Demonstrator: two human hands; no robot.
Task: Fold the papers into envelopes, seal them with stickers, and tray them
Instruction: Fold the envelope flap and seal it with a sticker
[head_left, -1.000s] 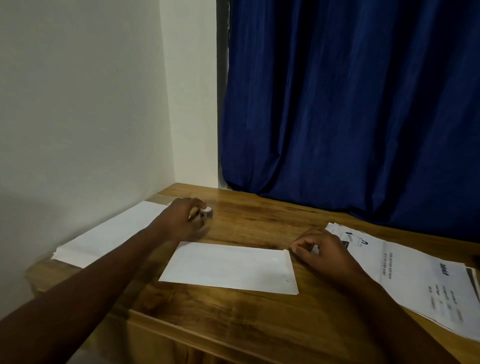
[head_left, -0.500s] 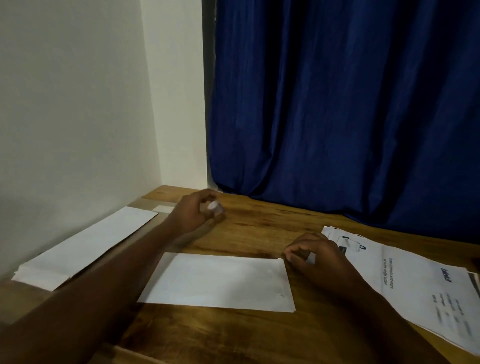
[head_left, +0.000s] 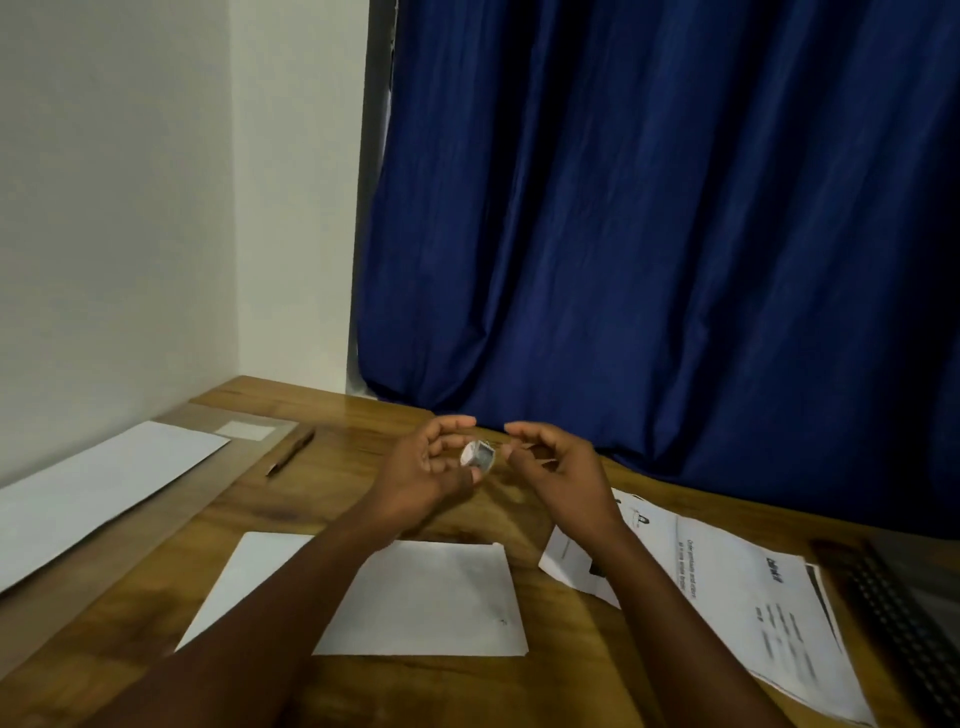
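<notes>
My left hand (head_left: 431, 467) is up above the wooden surface (head_left: 156, 597). Its thumb and fingers are curled and they pinch a small silver-white roll of stickers (head_left: 478, 455). The roll is in the air, between my two hands. My right hand (head_left: 558, 467) is just beside the roll. Its fingers are bent and point toward the roll. I cannot tell if they touch it, and the right hand looks like it holds nothing.

Under my arms lies a white folded envelope (head_left: 426, 597). It is flat on the surface and my left arm covers part of it. It has a tiny dark mark near its right bottom corner.

To the right of it lie printed papers (head_left: 737, 582) in a loose pile, with black words and small pictures on them. My right arm crosses over their left edge. At the far right there is a dark thing with ridges (head_left: 904, 613). I cannot tell what it is.

To the left, near the wall (head_left: 114, 208), lies a long white sheet of paper (head_left: 98, 483). Just past it is a small pale square (head_left: 244, 431). A pen (head_left: 291, 451) lies near that, tilted on the surface.

Behind the surface hangs a big dark blue curtain (head_left: 675, 234).
</notes>
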